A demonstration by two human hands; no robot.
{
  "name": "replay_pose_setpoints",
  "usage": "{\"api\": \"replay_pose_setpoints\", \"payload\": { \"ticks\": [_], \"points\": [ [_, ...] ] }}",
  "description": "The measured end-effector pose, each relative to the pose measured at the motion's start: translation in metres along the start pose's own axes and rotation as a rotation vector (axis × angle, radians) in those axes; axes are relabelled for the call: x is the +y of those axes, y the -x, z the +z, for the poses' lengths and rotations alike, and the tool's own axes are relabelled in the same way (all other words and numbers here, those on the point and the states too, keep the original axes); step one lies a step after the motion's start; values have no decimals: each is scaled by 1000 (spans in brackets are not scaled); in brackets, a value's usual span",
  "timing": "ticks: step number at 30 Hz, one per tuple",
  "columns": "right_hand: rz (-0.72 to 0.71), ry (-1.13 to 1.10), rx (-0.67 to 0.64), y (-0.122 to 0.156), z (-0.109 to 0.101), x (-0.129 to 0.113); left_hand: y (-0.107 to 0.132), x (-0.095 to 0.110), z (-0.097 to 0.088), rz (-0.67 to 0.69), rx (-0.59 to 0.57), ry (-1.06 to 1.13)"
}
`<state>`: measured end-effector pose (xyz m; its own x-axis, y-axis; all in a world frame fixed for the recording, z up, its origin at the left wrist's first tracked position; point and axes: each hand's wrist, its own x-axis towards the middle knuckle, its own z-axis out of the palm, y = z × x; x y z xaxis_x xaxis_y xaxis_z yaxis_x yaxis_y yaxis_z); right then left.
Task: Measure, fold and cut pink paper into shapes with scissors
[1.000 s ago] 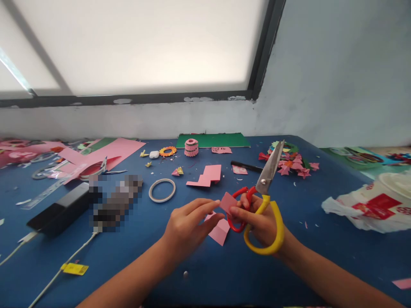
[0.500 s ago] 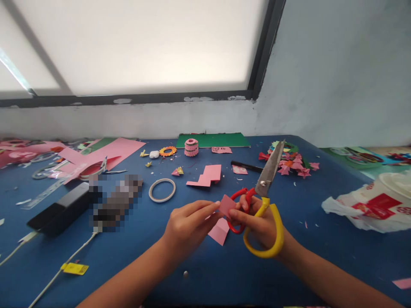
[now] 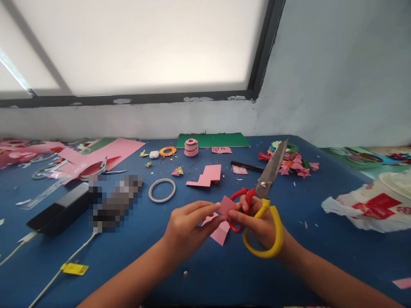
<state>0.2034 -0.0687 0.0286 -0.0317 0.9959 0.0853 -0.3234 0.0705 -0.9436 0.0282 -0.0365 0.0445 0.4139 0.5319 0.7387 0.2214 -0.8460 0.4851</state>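
Observation:
A small folded pink paper piece point(image 3: 227, 206) is held up between my two hands. My left hand point(image 3: 188, 226) pinches its left edge, with the thumb low and the forefinger above. On the other side my right hand point(image 3: 258, 220) grips the paper with thumb and fingertips. Hooked in that same hand is a pair of scissors point(image 3: 272, 167) with one red and one yellow handle, blades closed and pointing up to the right. Under my hands lies another pink paper sheet point(image 3: 221, 234), partly hidden by my left fingers.
Ahead lie a cut pink paper point(image 3: 210, 174), a tape roll point(image 3: 162, 190) and a black pen point(image 3: 246, 166). Paper stars point(image 3: 297, 162) are piled at right, near a bagged cup point(image 3: 382, 201). A black device point(image 3: 61, 209) with cables lies left.
My left thumb has shifted, showing more of the pink sheet below. The scissors have tilted slightly to the right. Everything else on the table stays in place.

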Motion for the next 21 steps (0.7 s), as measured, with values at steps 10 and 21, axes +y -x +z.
{"api": "replay_pose_setpoints", "payload": {
  "ticks": [10, 21],
  "points": [
    [-43, 440, -78, 5, 2, 0, -9, 10, 0, -854, -277, 581],
    [-156, 1324, -205, -8, -33, -36, -11, 13, -11, -832, -28, 628]
  ]
}}
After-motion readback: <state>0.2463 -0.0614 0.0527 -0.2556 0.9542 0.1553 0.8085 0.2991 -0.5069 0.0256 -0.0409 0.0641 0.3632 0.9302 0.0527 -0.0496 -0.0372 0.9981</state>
